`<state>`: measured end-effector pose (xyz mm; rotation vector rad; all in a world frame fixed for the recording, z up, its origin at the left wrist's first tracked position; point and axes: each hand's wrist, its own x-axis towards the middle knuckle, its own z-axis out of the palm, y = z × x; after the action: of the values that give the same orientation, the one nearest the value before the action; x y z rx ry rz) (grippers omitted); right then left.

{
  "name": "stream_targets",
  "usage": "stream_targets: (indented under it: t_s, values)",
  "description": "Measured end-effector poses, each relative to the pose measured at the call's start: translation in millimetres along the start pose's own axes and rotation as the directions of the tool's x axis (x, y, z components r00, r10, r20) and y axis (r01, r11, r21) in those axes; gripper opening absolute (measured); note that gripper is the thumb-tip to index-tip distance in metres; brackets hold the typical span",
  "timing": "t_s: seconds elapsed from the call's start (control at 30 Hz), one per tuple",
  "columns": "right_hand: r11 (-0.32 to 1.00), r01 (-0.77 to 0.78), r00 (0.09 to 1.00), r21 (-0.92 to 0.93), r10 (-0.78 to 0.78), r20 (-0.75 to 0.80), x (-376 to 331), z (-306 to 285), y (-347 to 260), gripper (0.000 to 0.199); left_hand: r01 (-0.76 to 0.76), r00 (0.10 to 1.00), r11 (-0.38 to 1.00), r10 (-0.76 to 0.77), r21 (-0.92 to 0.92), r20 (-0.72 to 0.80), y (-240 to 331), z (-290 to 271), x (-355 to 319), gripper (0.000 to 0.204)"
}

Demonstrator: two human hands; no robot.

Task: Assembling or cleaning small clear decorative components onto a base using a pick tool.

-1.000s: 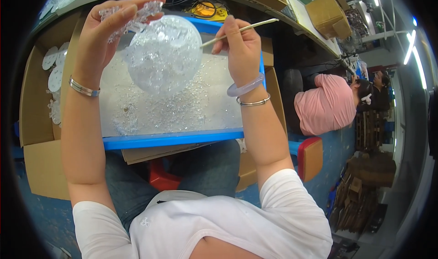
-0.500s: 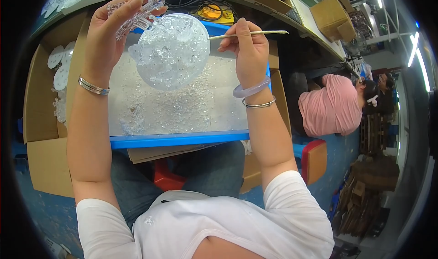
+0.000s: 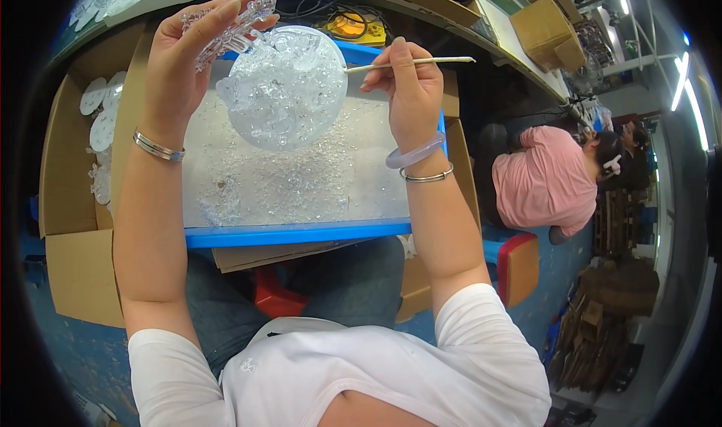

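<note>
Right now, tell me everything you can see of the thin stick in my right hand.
The thin stick is off-white, long and nearly straight; its exact material is unclear. Pinched in your right hand, it runs nearly level across the picture. One end juts out to the right of the hand; the other points left, its tip at the right edge of the round translucent disc, though I can't confirm contact.

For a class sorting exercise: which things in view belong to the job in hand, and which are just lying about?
In use:
clear plastic cluster, in the left hand
pale stick, in the right hand
round translucent disc, by the stick's tip
blue-rimmed tray, strewn with clear bits

Apparently lying about:
yellow object beyond the tray
cardboard box, upper right
stacked cardboard, lower right
</note>
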<state>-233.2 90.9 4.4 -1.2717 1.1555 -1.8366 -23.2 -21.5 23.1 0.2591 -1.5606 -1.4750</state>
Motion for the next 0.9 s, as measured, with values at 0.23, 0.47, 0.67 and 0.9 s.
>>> stream_targets:
  t_s: [0.23, 0.47, 0.67, 0.9]
  values:
    - [0.999, -0.038, 0.998, -0.022, 0.039, 0.054, -0.6, 0.0, -0.4, 0.028, -0.044, 0.998, 0.999, 0.043, -0.022, -0.048, -4.2, -0.9, 1.3, 0.029]
    - [0.999, -0.011, 0.999, -0.03, 0.01, -0.039, -0.1, 2.3, -0.4, 0.03, 0.012, 0.998, 1.0, -0.013, -0.012, -0.067, -1.4, 2.2, 0.0, 0.029]
    - [0.995, -0.095, 0.992, -0.036, 0.098, 0.074, -1.6, -0.1, -1.4, 0.029, 0.0, 0.997, 0.998, -0.004, -0.058, -0.077, -4.3, -3.6, 1.9, 0.026]
    - [0.997, -0.063, 0.998, -0.037, 0.063, 0.018, -2.2, 1.2, -1.3, 0.028, -0.004, 0.998, 0.996, -0.002, -0.093, -0.066, -5.4, -3.2, 1.4, 0.025]
